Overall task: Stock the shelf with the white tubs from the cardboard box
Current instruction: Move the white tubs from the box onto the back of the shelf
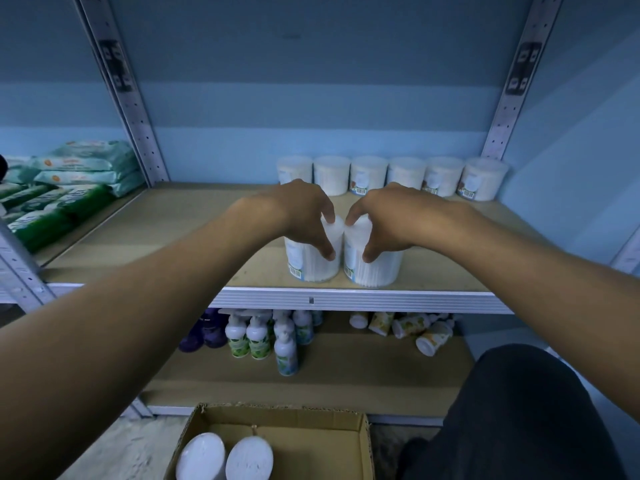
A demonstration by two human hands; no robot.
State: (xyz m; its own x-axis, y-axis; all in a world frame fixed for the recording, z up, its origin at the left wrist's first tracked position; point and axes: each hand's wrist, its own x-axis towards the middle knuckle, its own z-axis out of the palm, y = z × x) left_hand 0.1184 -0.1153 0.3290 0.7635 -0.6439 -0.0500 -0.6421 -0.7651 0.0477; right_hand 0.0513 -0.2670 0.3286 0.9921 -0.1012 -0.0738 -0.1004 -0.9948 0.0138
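Observation:
Two white tubs stand side by side near the front edge of the wooden shelf [180, 237]. My left hand [304, 213] grips the left tub [308, 265] from above, fingers and thumb curled round its lid. My right hand [388, 220] grips the right tub [377, 268] the same way. Several more white tubs [405, 174] form a row along the back of the shelf. Below me, an open cardboard box [360, 445] holds two white tubs [225, 455] lying with their round lids facing up.
Packs of wipes [69, 188] are piled at the left on the neighbouring shelf. The lower shelf holds pump bottles [263, 337] and several fallen small bottles [412, 327]. Perforated metal uprights [128, 109] frame the bay. My dark-clothed knee [519, 410] is at lower right.

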